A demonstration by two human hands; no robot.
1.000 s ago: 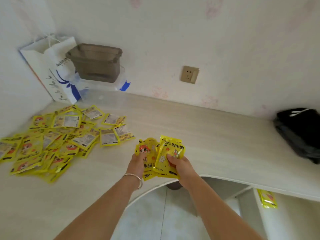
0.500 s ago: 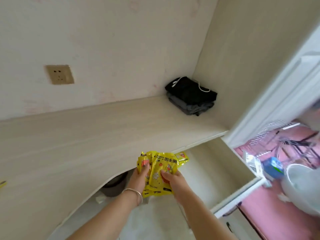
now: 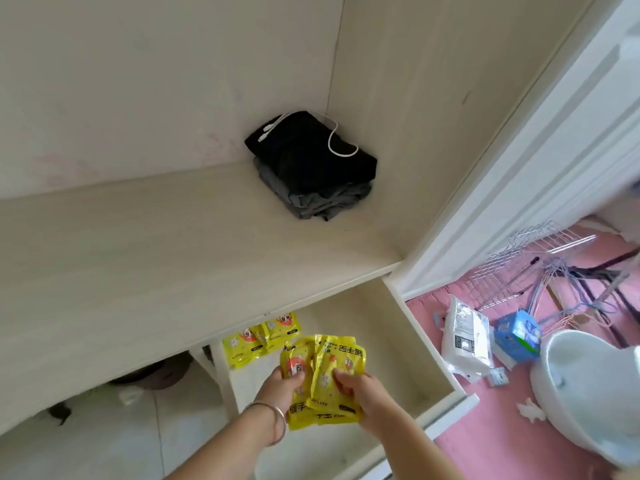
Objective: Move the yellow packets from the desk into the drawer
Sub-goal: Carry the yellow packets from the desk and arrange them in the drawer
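A fanned bundle of glossy, crinkled yellow foil packets (image 3: 323, 379) is gripped by both hands — left hand (image 3: 278, 389), right hand (image 3: 362, 393), fingers clamped — above the open pale-wood drawer (image 3: 429, 355), beneath the table (image 3: 138, 258) edge.

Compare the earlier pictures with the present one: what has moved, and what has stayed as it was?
Both hands, left hand and right hand, have carried the bunch of yellow printed foil packets rightward off the pale wooden desk to above the open white drawer. Unchanged: both hands still grip the bunch, and the folded black clothes lie on the desk.
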